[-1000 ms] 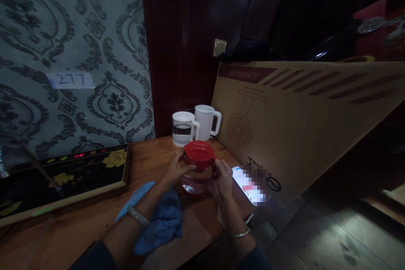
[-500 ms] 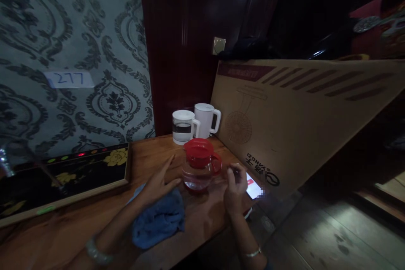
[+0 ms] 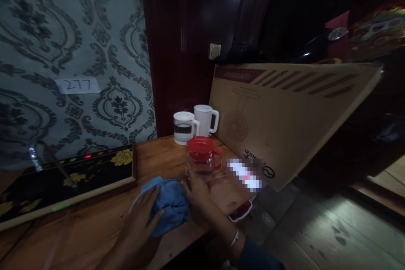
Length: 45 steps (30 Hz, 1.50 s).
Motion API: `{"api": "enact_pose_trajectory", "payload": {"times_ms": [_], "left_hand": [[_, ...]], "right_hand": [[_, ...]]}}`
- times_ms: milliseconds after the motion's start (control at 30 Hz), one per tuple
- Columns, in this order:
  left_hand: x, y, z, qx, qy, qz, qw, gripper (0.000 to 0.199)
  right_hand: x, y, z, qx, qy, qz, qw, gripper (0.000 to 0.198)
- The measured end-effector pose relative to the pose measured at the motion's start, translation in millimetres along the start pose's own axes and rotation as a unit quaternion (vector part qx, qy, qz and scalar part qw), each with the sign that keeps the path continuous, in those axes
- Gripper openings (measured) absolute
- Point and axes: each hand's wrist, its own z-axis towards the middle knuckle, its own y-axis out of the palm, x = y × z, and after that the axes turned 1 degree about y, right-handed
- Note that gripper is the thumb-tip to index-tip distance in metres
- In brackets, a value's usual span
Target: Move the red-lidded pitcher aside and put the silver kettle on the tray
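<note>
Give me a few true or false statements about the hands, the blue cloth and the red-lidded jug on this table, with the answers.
1. The left hand rests on the blue cloth. True.
2. The glass jug has a blue lid. False: it is red.
3. Two white-lidded vessels stand behind the jug. True.
4. The right hand lifts the jug high above the wooden table. False: the jug stands on the table.
5. The cardboard box lies flat on the floor. False: it leans upright beside the table.
</note>
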Motion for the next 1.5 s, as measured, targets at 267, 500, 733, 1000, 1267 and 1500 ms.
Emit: {"api": "enact_pose_trajectory", "payload": {"times_ms": [267,500,733,1000,1267,1500], "left_hand": [[9.1,11.5,-39.8,0.005,-0.009,0.094,0.996,0.051],[22.6,10.2,-47.0,-0.022,-0.039,0.106,0.993,0.054],[25.0,25.7,-55.6,0.010,-0.022,0.149,0.989,0.058],[16.1,37.4,-61.0,0.054,0.025,0.187,0.981,0.062],[-0.8,46.3,-63.3,0.061,0.031,0.199,0.978,0.060],[-1.2,45.2,-63.0,0.074,0.047,0.224,0.971,0.064]], "right_hand": [[33.5,-6.5,34.2,0.034,-0.022,0.051,0.998,0.073],[71.7,-27.1,83.6,0.054,-0.011,0.145,0.988,0.066],[92.3,-52.1,118.2,0.067,0.006,0.292,0.954,0.055],[107.0,-68.1,142.7,0.064,0.051,0.339,0.937,0.051],[136.2,-73.7,164.3,0.041,0.037,0.293,0.955,0.055],[152.3,-67.6,180.0,0.032,0.051,0.290,0.955,0.056]]}}
